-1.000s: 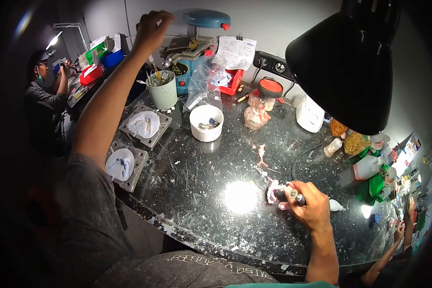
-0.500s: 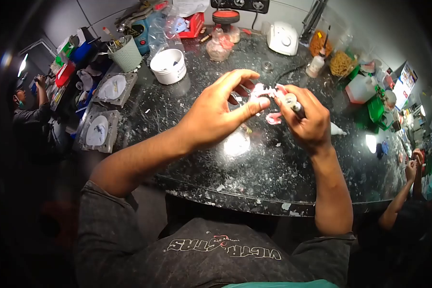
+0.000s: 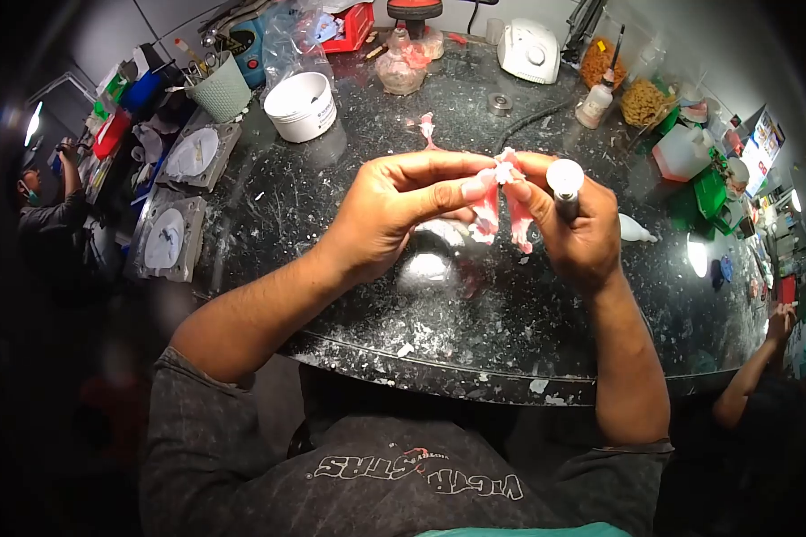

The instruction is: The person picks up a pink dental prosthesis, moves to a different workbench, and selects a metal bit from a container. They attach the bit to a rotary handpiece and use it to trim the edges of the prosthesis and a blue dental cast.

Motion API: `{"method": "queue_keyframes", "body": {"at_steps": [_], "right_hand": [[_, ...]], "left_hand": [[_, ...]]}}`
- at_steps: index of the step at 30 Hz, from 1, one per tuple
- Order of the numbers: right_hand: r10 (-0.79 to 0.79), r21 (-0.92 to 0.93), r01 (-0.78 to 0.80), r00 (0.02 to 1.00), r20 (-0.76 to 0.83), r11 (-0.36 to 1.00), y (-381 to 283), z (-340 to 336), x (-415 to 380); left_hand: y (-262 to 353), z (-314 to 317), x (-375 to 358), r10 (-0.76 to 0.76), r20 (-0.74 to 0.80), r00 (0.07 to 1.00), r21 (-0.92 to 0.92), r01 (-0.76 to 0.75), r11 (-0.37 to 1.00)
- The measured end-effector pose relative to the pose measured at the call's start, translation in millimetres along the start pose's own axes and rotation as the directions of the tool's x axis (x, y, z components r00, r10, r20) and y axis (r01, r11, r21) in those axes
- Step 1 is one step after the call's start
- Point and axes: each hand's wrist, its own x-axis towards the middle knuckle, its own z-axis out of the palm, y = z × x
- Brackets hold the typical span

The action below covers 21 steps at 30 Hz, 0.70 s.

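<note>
A pink denture piece with white teeth (image 3: 519,219) is pinched between the thumbs and forefingers of both my hands, over the black worktop. My left hand (image 3: 390,206) grips its left side, the thumb close to the teeth. On the right side, my right hand (image 3: 578,219) pinches it with thumb and forefinger. A cylindrical tool with a round silver end (image 3: 565,177) also sits in that hand, pointing up between thumb and forefinger. Just beyond my left fingers shows a small pink piece (image 3: 427,128) with a thin stem.
The dark worktop (image 3: 331,304) is strewn with white scraps. A white tub (image 3: 301,109), glass burner (image 3: 400,73), white device (image 3: 528,52) and small bottle (image 3: 594,105) stand behind. Two plaster moulds (image 3: 167,240) lie left. A black cord (image 3: 537,121) runs behind my right hand. Other people are at both sides.
My left fingers have closed from a loose, spread pose onto the denture piece. The piece has turned, its pink parts now hanging down, and the tool's silver end has tilted upward.
</note>
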Motion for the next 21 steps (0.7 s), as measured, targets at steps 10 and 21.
{"method": "queue_keyframes", "body": {"at_steps": [10, 21], "right_hand": [[0.104, 0.052, -0.103, 0.995, -0.012, 0.993, -7.2, 6.3, -3.8], [-0.316, -0.618, 0.311, 0.943, 0.105, 0.722, -5.0, -0.1, 2.7]], "left_hand": [[-5.5, -6.3, -1.5, 0.262, -0.012, 0.965, 0.139, -0.258, 0.956], [-8.5, -2.5, -3.8, 0.413, -0.068, 0.908, 0.438, -0.344, 0.83]]}}
